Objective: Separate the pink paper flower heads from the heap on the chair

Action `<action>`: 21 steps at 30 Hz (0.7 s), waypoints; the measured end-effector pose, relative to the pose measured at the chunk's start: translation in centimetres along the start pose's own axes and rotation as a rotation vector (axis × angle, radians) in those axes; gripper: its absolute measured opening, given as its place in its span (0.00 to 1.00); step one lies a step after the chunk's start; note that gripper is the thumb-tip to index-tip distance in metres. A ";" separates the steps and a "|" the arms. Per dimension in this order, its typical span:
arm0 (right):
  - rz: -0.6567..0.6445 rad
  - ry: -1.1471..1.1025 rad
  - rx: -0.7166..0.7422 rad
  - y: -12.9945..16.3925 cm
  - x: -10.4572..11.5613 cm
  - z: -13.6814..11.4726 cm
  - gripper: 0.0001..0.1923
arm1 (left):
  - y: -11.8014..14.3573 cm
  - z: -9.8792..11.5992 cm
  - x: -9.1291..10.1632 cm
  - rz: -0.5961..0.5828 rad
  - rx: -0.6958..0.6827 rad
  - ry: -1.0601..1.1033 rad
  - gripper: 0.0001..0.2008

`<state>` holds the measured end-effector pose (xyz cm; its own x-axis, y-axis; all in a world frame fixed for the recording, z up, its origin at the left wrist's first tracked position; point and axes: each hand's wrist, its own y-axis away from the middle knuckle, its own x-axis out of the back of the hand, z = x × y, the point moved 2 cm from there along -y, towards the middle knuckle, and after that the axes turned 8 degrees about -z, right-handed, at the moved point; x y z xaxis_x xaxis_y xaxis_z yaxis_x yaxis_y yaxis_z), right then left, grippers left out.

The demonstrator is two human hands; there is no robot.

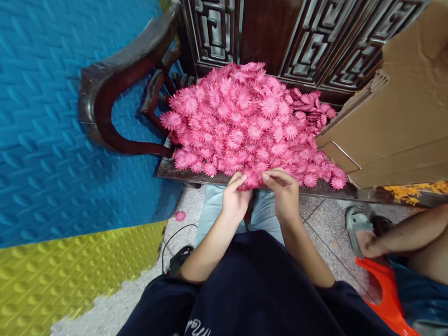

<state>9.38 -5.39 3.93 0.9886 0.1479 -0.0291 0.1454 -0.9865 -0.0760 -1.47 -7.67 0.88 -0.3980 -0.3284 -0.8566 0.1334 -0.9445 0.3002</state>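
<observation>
A large heap of pink artificial flower heads (241, 114) lies on the dark wooden bench (223, 180). At the front edge of the heap, a pink flower piece (251, 180) is held between my two hands. My left hand (234, 195) pinches its left side between thumb and fingers. On the other side, my right hand (285, 193) grips its right edge with thumb and forefinger. Whether the piece is one flower or several stacked layers, I cannot tell.
A cardboard box (408, 116) stands on the bench at the right, with orange pieces (412, 191) beside it. The curved wooden armrest (96, 103) bounds the left. One pink flower (180, 216) lies on the floor. Another person's leg (417, 233) is at the right near a red stool (384, 289).
</observation>
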 end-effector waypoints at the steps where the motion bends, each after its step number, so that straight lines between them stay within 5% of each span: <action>1: 0.062 -0.032 -0.008 -0.2 0.3 0.1 0.01 | -0.2 0.3 0.3 0.025 -0.027 0.025 0.07; 6: 0.145 -0.067 -0.045 -1.5 1.1 0.2 0.02 | -1.3 1.5 1.4 0.149 -0.100 0.048 0.04; 12: 0.098 -0.041 -0.021 -3.3 0.2 -0.1 0.02 | -1.5 0.2 1.4 0.115 0.014 -0.021 0.05; 21: 0.232 0.584 0.455 -10.6 0.4 -3.7 0.12 | -1.8 -0.3 2.1 0.193 0.045 -0.061 0.05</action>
<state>8.42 4.86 8.37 0.8710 -0.2445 0.4262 0.0265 -0.8428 -0.5376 -2.28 -6.70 -1.55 -0.4236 -0.5011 -0.7546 0.1723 -0.8624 0.4759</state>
